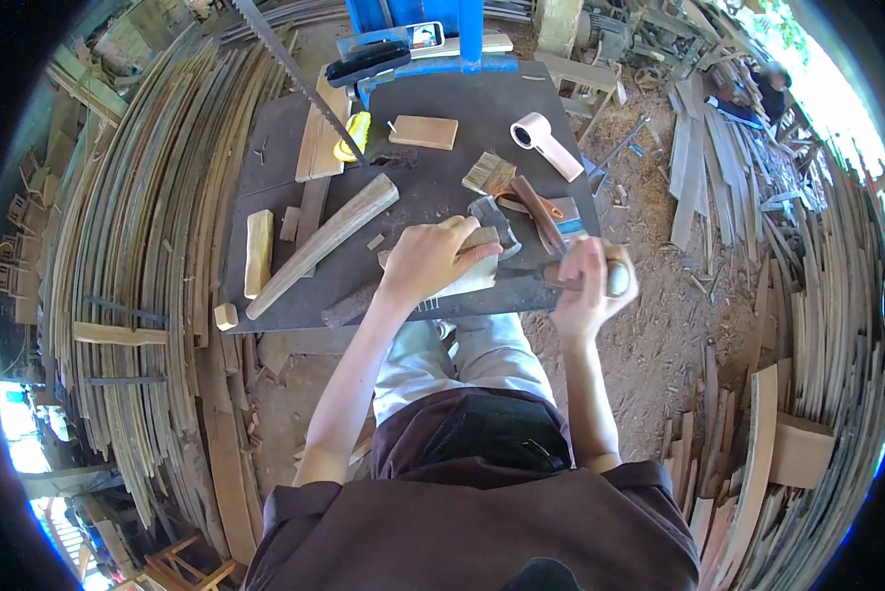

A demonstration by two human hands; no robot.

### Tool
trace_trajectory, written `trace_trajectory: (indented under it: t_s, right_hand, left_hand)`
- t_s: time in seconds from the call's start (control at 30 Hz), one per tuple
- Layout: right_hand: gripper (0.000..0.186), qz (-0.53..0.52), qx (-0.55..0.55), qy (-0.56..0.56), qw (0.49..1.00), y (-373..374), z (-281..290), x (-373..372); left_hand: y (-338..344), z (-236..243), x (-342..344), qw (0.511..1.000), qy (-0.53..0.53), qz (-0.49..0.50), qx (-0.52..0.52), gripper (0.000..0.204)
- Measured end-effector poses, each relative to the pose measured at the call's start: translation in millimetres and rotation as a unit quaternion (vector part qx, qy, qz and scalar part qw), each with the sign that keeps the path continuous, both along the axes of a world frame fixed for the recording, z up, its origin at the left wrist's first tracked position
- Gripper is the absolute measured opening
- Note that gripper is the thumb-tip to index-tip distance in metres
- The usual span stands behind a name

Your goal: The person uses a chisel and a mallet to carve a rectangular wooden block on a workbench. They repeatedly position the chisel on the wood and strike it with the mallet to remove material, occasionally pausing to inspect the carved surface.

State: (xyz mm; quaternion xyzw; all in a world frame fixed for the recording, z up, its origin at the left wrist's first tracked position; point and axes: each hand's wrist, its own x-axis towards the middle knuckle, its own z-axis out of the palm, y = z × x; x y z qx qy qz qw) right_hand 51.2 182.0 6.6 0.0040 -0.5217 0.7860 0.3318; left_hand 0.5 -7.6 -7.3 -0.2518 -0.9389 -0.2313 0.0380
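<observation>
My left hand presses down on a pale wood block at the table's near edge, fingers wrapped over its top. My right hand is closed round the handle of a chisel-like tool, whose metal end points left and meets or nearly meets the block's right side. The exact contact is blurred. Just beyond the block lie a dark metal tool head and a brown wooden handle; whether they join is unclear. Close by are a wide bristle brush and a flat tool with a blue band.
A toothed saw blade rises through the dark table. A long wooden bar, a yellow object, a flat wood piece and a pale pink device lie on it. Stacked planks line both sides. Another person is far right.
</observation>
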Motion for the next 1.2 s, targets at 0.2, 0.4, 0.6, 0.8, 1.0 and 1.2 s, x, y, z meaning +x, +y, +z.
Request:
trace_trajectory:
  t_s: [0.2, 0.4, 0.6, 0.8, 1.0, 1.2]
  right_hand:
    - [0.017, -0.023, 0.046, -0.045, 0.998, -9, 0, -4]
    - [0.024, -0.007, -0.026, 0.016, 1.000, -7, 11, 4]
    - [0.015, -0.018, 0.070, -0.032, 0.997, -13, -20, -8]
    - [0.015, -0.008, 0.026, 0.034, 0.999, -8, -8, -4]
    - [0.013, 0.019, 0.027, -0.006, 0.999, -4, -32, -3]
    - [0.012, 0.037, 0.050, -0.037, 0.997, -6, -44, -13]
  left_hand:
    - [1, 1, -1, 1.000, 0.013, 0.004, 0.013, 0.054]
    - [1, -2, -1, 0.999, 0.027, 0.003, 0.024, 0.054]
    - [0, 1, -5, 1.000, -0.001, 0.006, 0.002, 0.055]
    - [1, -1, -1, 1.000, -0.008, 0.003, 0.007, 0.054]
    - [0, -4, -3, 1.000, -0.004, 0.002, 0.004, 0.051]
    - [-1, 1, -8, 1.000, -0.015, -0.003, 0.014, 0.050]
